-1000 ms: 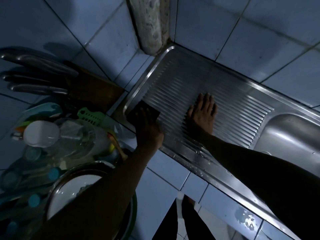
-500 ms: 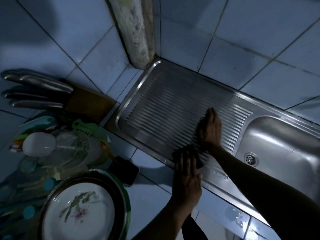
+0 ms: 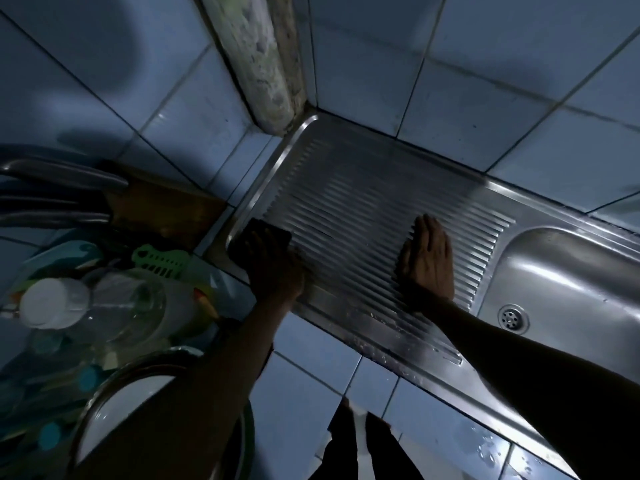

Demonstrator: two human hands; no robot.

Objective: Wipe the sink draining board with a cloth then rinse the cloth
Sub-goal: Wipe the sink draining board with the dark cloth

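The left hand (image 3: 273, 268) presses a dark cloth (image 3: 258, 235) flat onto the lower-left corner of the ribbed draining board (image 3: 346, 202), left of frame centre; its fingers lie spread over the cloth, which shows only beyond the fingertips, so whether they curl round its edge cannot be told. The right hand (image 3: 427, 259) rests palm down on the board's right part, fingers straight and together, holding nothing, just left of the basin (image 3: 571, 271) with its drain (image 3: 513, 317) at the right edge. Water beads lie on the board's near rim. At the left of the frame stand a clear jar (image 3: 104, 306), a green plastic piece (image 3: 161, 261) and a plate (image 3: 128, 410) partly behind the left forearm.
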